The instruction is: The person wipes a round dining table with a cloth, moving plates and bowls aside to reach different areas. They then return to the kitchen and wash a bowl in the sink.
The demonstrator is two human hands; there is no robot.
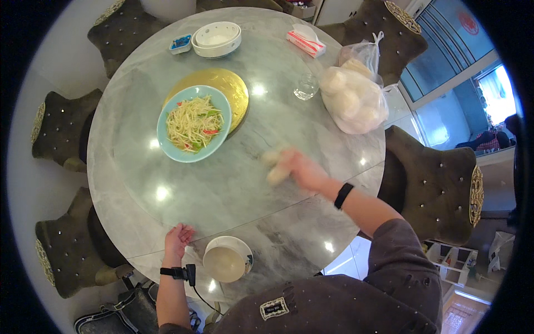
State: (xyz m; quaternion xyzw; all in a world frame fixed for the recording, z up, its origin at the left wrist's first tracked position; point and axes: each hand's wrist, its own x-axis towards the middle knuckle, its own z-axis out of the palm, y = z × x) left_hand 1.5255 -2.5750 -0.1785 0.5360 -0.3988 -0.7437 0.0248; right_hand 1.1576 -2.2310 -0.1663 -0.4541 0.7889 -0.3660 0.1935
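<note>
My right hand (298, 167) is over the right half of the marble-look table (250, 208), gripping a pale thing (276, 173) too blurred by motion to name. Fingers loosely curled and holding nothing, my left hand (179, 240) is at the table's near edge. Just right of it is a white bowl (246, 247) with a pale, cloudy liquid (224, 264). Farther off, a light-blue plate (164, 144) of shredded vegetables (194, 123) with red and green pieces overlaps a round gold board (233, 94).
Tied plastic bags (354, 98) of pale round buns sit at the right, beside a clear glass (306, 87). A tissue pack (306, 41), stacked white bowls (217, 50) and a small blue-lined dish (180, 44) are at the back. Tufted chairs (434, 183) surround the table.
</note>
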